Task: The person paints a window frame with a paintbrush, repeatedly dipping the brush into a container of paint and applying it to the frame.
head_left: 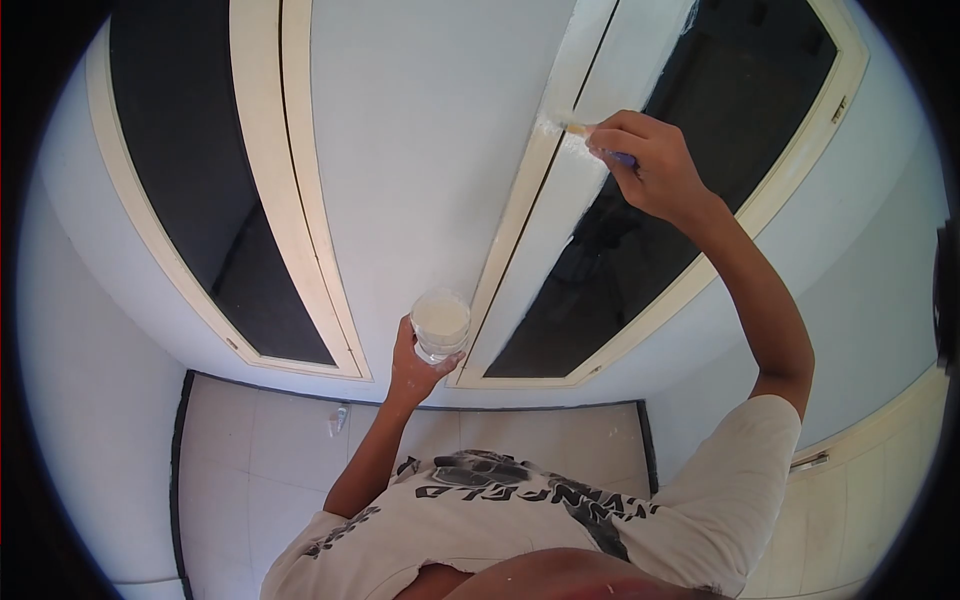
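My right hand [650, 165] is closed around a paintbrush [622, 158] with a blue handle. Its bristles touch the window frame [530, 215] beside the dark gap between frame and sash. Fresh white paint covers the upper part of this frame and the sash next to it, while the lower frame looks cream. Some white paint overlaps the edge of the dark glass [590, 270]. Lower down, my left hand [424, 365] grips a clear plastic cup [440, 325] of whitish paint, held upright near the wall. White smears mark the fingers of this hand.
A second cream-framed window [290, 180] with dark glass is on the left. Between the windows runs a pale wall [410, 130]. A small clear plastic item [338, 420] lies on the tiled floor [280, 440]. A cream door [870, 480] with a metal handle stands at lower right.
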Motion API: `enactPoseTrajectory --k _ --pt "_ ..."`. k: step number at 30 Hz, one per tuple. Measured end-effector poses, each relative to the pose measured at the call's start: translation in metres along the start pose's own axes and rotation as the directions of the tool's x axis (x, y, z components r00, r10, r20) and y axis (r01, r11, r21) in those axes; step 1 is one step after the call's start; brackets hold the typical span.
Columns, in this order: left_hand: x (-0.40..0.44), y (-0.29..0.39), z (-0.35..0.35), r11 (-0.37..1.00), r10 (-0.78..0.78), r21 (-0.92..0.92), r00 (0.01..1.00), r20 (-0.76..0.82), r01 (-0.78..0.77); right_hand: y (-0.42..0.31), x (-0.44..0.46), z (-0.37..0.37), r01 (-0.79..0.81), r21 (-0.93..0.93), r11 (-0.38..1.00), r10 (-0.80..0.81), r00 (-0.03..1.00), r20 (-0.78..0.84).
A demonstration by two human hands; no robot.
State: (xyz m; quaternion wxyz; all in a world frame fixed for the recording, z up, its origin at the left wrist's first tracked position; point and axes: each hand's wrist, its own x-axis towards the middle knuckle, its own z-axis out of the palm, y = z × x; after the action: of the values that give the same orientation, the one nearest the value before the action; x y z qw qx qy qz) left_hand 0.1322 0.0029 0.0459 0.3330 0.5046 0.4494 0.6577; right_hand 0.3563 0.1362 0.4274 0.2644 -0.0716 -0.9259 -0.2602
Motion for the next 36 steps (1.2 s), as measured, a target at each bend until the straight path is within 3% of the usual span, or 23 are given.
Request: enactPoseTrajectory --k 1,2,4,5,8,9,11,13,15,18,19,22,24,25,27,28,31,33,36 --pt "-0.001 0.001 0.000 1.000 0.003 0.005 1.000 -0.006 -0.003 -0.004 -0.002 0.002 -0.127 0.145 0.981 0.111 0.988 0.111" --pt "-0.001 0.001 -0.001 1.000 -0.002 0.009 1.000 -0.007 0.002 0.002 0.002 -0.001 -0.129 0.150 0.980 0.113 0.987 0.111" --pt "-0.002 0.003 -0.002 0.999 -0.001 0.033 1.000 -0.007 0.001 0.029 0.023 -0.021 -0.166 0.135 0.977 0.178 0.980 -0.084" --pt "-0.001 0.003 -0.002 0.999 -0.006 0.037 1.000 -0.005 0.006 0.051 0.034 -0.034 -0.181 0.022 0.983 0.182 0.965 -0.190" --pt "0.000 0.006 -0.002 1.000 0.003 0.024 1.000 -0.015 -0.003 0.066 0.076 -0.083 -0.157 -0.160 0.975 0.081 0.912 -0.402" --pt "0.001 0.006 -0.002 1.000 0.006 0.026 1.000 -0.009 -0.005 0.067 0.079 -0.085 -0.158 -0.158 0.975 0.082 0.912 -0.402" --pt "0.002 0.004 -0.004 1.000 0.008 0.027 1.000 -0.003 -0.008 0.067 0.084 -0.084 -0.043 -0.295 0.955 -0.090 0.901 -0.424" --pt "0.002 0.001 -0.006 0.998 -0.024 0.062 0.999 0.023 0.022 0.051 0.065 -0.059 -0.032 -0.268 0.963 -0.059 0.944 -0.324" --pt "0.001 0.001 -0.005 0.998 -0.024 0.052 0.999 0.023 0.022 0.035 0.031 -0.020 0.082 -0.226 0.971 -0.127 0.973 -0.195" --pt "0.000 -0.003 -0.006 0.999 -0.028 0.029 0.999 0.023 0.028 -0.012 -0.021 0.034 0.002 0.032 0.999 -0.001 1.000 -0.022" --pt "-0.001 -0.004 -0.005 0.999 -0.030 0.015 0.999 0.024 0.030 -0.028 -0.030 0.043 -0.049 0.114 0.992 0.037 0.993 0.111" --pt "-0.002 0.005 -0.002 1.000 -0.010 -0.004 1.000 0.009 0.010 -0.030 -0.029 0.051 -0.160 0.217 0.963 0.118 0.974 0.194" --pt "-0.001 0.007 -0.001 1.000 -0.012 -0.003 1.000 0.017 0.012 -0.008 -0.002 0.032 -0.199 0.239 0.950 0.203 0.979 0.010" --pt "-0.003 0.008 -0.002 1.000 -0.012 -0.002 1.000 0.022 0.012 0.002 0.017 0.013 -0.223 0.133 0.966 0.236 0.967 -0.093" --pt "-0.003 0.008 -0.002 1.000 -0.017 -0.005 0.999 0.031 0.017 0.038 0.043 -0.011 -0.052 -0.037 0.998 0.035 0.935 -0.353" --pt "-0.003 0.008 -0.002 1.000 -0.015 -0.010 0.999 0.036 0.015 0.038 0.049 -0.024 -0.139 -0.128 0.982 0.078 0.916 -0.393" --pt "-0.001 0.006 0.000 1.000 -0.018 -0.021 0.999 0.047 0.019 0.029 0.066 -0.029 -0.084 -0.263 0.961 -0.027 0.920 -0.391" --pt "-0.002 0.006 0.000 0.999 -0.022 -0.026 0.998 0.052 0.024 0.035 0.042 0.000 0.094 -0.320 0.943 -0.195 0.933 -0.302" --pt "-0.002 0.007 -0.001 0.999 -0.026 -0.024 0.998 0.049 0.027 -0.012 0.002 0.047 0.131 -0.260 0.957 -0.170 0.976 -0.133"
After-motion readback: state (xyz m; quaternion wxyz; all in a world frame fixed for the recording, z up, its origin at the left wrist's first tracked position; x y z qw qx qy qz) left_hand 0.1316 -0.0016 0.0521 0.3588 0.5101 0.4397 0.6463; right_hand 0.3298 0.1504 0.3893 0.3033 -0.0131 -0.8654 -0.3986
